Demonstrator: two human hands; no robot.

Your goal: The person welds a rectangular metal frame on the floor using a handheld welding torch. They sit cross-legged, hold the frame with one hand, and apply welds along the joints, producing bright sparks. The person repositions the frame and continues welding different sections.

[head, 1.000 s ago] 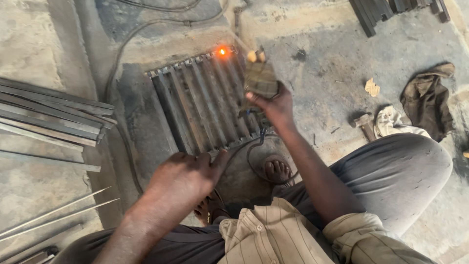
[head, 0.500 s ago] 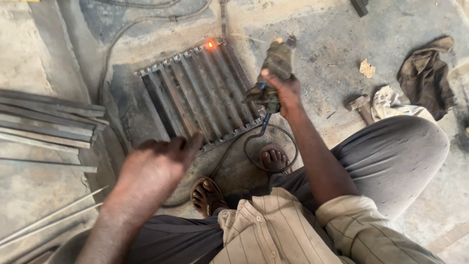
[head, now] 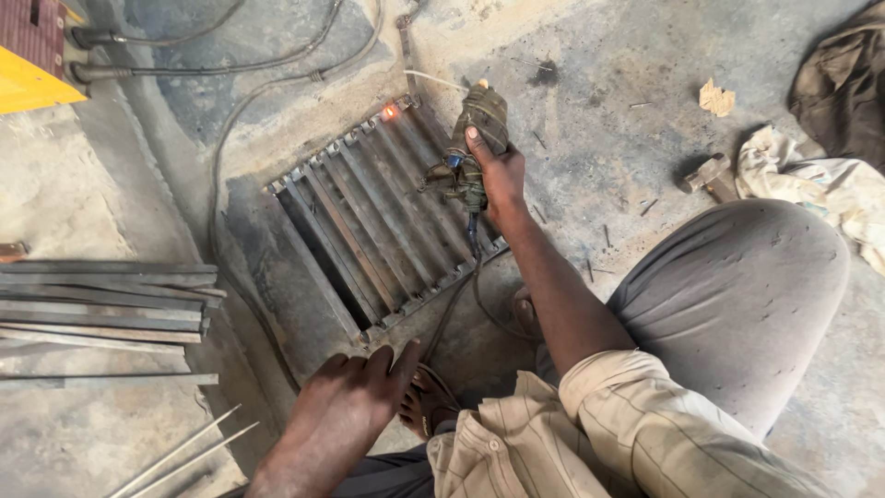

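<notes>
On the concrete floor (head: 599, 101) in front of my knees lies one metal grille (head: 378, 217), the biggest thing here, a frame of parallel bars set slantwise, with a small spot glowing orange (head: 390, 112) at its far corner. I cannot count its bars surely, since my arm and the tool cover some of them. To the left of it rests a stack of flat steel strips (head: 101, 304), several laid lengthwise and well apart from the grille. Below them, at the lower left edge, lie about three thin rods (head: 184, 452). At the top left sits one yellow box (head: 32, 69), with two dark cables (head: 230, 28) running from it across the floor; one curves down past the grille's left side. On the far right there are two rags, a pale one (head: 820, 184) and a dark one (head: 843, 88) behind it, and just beside the pale one lies one hammer (head: 708, 175). One scrap of torn card (head: 716, 97) lies farther back.

My right hand (head: 498, 175) is closed around the welding holder (head: 472, 138), which is wrapped in dark cloth and held over the grille's right side; its lead (head: 475, 277) drops from under my fist and loops toward my foot. My left hand (head: 355, 397) holds nothing; its fingers lie loosely together just beyond the grille's near corner, over my sandal (head: 429, 406), and whether it touches anything I cannot tell.
</notes>
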